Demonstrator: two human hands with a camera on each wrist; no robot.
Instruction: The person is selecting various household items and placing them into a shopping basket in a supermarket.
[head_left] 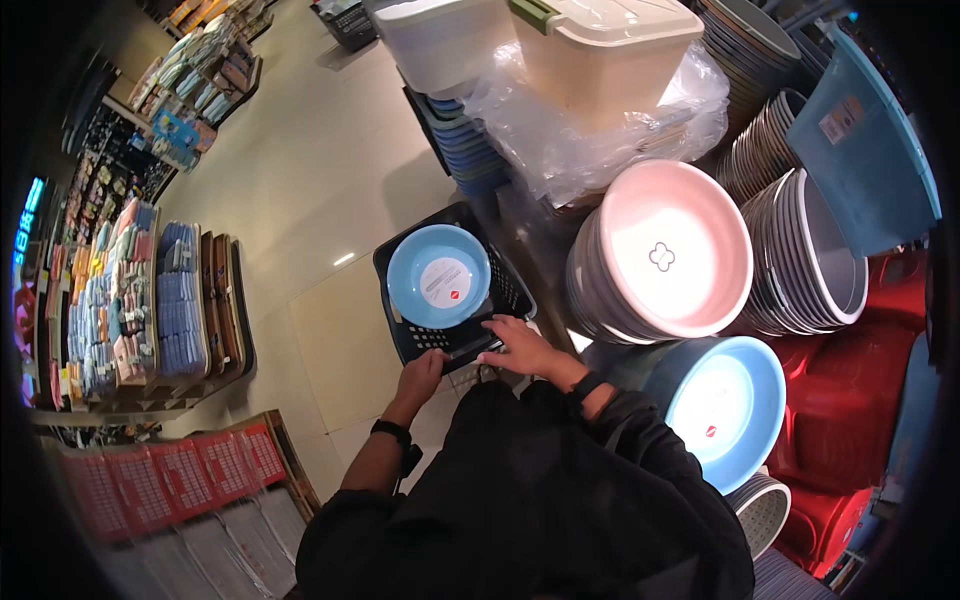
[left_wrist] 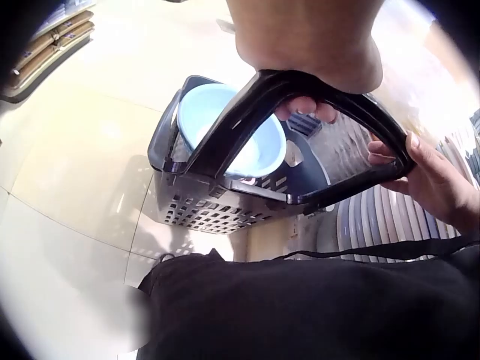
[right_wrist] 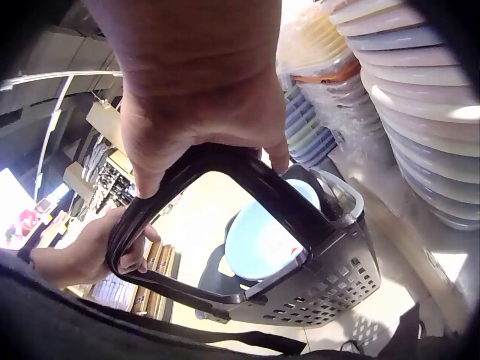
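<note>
A dark grey shopping basket [head_left: 427, 338] with perforated sides is in front of me in the head view. Inside lies a light blue plastic basin [head_left: 412, 268] with a round white label on its bottom. The black basket handle [left_wrist: 234, 127] is raised. My left hand [head_left: 422, 374] grips one part of it, and its fingertips show beneath the bar in the left wrist view. At another corner of the handle, my right hand [head_left: 521, 348] holds on, thumb on one side and fingers on the other. The right wrist view shows both hands on this handle.
To the right stand stacked basins, with a pink basin [head_left: 680, 250] and a blue basin [head_left: 728, 410] on top. Storage boxes [head_left: 600, 60] sit on plastic wrap ahead. Shelves of folded towels [head_left: 180, 300] are at left, red-labelled packages [head_left: 170, 480] at lower left. Tiled floor [head_left: 330, 300] lies between.
</note>
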